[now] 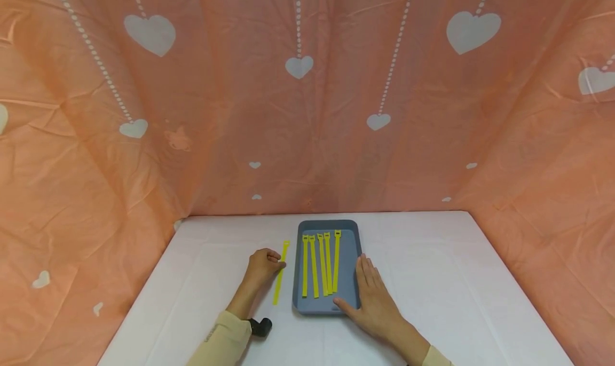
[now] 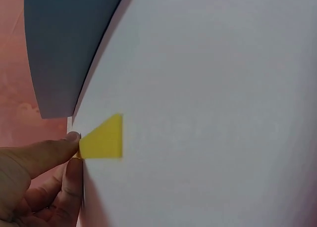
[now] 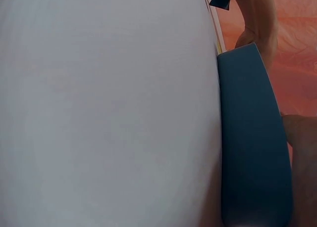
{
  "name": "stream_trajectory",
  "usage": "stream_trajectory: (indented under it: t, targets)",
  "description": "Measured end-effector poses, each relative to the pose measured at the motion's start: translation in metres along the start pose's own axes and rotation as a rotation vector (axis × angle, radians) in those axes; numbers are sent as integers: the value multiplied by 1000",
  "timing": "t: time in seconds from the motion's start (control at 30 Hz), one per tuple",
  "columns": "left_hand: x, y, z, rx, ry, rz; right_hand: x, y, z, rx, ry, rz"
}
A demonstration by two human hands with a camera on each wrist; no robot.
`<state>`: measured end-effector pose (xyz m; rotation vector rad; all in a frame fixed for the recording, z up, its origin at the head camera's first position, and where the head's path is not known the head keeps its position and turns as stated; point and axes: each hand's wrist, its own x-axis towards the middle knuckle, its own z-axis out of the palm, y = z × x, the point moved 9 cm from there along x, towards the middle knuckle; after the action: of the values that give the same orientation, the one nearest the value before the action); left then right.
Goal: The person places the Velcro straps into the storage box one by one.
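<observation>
My left hand (image 1: 263,264) pinches a flat yellow strap (image 1: 276,294), a cable tie with a slotted head, just left of a grey-blue tray (image 1: 353,264). In the left wrist view the thumb (image 2: 52,153) and a finger meet on the strap (image 2: 104,140), whose tail points toward the camera. Several similar yellow straps (image 1: 314,270) lie side by side in the tray, slotted heads at the far end. My right hand (image 1: 377,304) rests against the tray's right side with straight fingers, its thumb over the near right corner. The right wrist view shows mainly the tray's outer wall (image 3: 255,138).
The tray stands on a white-covered table (image 1: 447,280). An orange cloth with white hearts (image 1: 307,142) encloses the back and both sides. A black device (image 1: 261,327) is at my left wrist, beside the beige sleeve (image 1: 223,334).
</observation>
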<state>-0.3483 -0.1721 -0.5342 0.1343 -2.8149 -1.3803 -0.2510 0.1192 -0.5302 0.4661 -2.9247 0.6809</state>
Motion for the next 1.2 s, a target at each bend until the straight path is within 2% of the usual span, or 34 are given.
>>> stream_trajectory:
  t: [0.3,0.67,0.93,1.2]
  targets:
    - [2,-3,-1,4,2,-3,1,1,0,5,-6,7]
    - [2,-2,-2,-7,0,25,1,1,1,17,-6,9]
    - [3,-9,-2,-29,12,6,0,0,0,24,-7,12]
    - [3,-10,-1,-45,-31,-4,0,1,0,19,-11,17]
